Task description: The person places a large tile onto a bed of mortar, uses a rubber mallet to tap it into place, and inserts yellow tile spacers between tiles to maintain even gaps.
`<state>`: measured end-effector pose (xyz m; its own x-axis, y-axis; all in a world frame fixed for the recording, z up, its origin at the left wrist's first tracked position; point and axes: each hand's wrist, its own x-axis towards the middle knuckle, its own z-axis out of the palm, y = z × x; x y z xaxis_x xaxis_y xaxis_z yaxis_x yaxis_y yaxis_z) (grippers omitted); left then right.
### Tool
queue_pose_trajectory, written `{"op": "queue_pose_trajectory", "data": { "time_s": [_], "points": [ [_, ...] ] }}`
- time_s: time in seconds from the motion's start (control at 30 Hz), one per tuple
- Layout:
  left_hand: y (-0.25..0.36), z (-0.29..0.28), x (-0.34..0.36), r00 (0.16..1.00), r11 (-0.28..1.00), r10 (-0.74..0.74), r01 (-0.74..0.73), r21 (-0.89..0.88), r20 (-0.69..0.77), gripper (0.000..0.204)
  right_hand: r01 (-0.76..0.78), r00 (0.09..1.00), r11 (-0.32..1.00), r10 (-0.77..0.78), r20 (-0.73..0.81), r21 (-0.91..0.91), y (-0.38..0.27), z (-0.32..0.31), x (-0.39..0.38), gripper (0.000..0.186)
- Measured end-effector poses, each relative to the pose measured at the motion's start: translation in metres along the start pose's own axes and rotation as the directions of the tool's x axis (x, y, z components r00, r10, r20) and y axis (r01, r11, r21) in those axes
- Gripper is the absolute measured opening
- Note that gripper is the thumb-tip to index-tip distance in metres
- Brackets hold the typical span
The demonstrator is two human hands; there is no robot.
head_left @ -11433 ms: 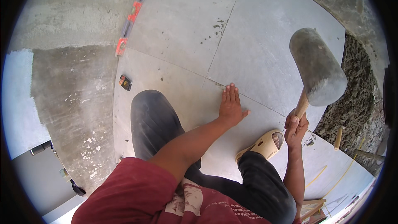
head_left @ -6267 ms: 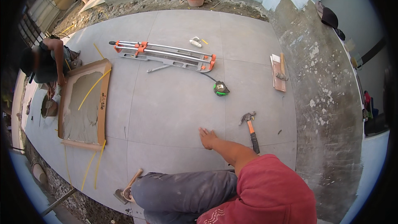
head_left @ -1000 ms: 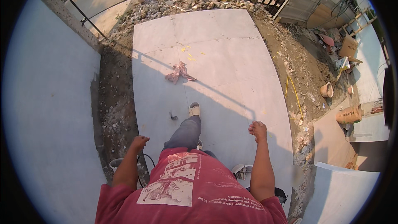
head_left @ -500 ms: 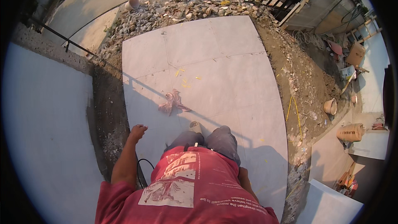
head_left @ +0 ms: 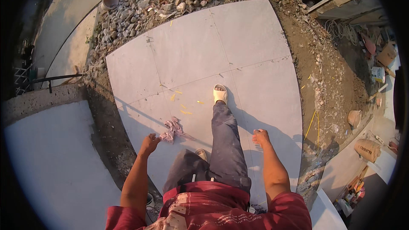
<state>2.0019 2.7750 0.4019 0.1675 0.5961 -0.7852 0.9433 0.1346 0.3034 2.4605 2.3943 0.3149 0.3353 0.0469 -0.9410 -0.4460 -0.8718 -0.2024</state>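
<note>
My left hand hangs in the air at the left, holding nothing I can see, its fingers loosely bent. In the picture it nearly meets a crumpled pinkish cloth, which lies on the pale floor slabs below. On the other side, my right hand hangs out from the body, fingers half curled, over the slabs and my shadow. One leg is stretched forward, its foot in a cream slide sandal. The other sandal shows partly behind the bent knee.
Small yellow scraps are scattered on the slabs. Rubble lines the far edge, with a bucket beside it. Bare soil runs along the right, with a yellow strap and a brown sack. A low white-topped wall stands left.
One leg has swung forward and its sandal now shows. My right hand, hidden before, has come out to the right. The view has shifted forward, and the cloth appears lower and nearer my left hand.
</note>
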Motion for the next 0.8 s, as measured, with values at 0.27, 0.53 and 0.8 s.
{"op": "queue_pose_trajectory", "data": {
  "time_s": [0.27,0.53,0.8],
  "points": [
    [0.072,0.040,0.204,0.993,0.992,-0.114,0.112,0.051,0.031,0.062,0.138,0.990,0.963,-0.143,-0.003,-0.231,-0.226,0.017,0.223,0.030],
    [-0.025,0.066,0.467,0.980,0.871,-0.191,0.197,0.451,-0.061,0.053,0.083,0.977,0.887,-0.162,-0.136,-0.454,-0.312,0.088,0.402,0.048],
    [-0.039,0.123,0.530,0.789,0.771,-0.567,0.609,-0.185,0.236,0.040,-0.040,0.994,0.931,-0.001,-0.112,-0.363,-0.294,0.094,0.472,0.031]
  ]
}}
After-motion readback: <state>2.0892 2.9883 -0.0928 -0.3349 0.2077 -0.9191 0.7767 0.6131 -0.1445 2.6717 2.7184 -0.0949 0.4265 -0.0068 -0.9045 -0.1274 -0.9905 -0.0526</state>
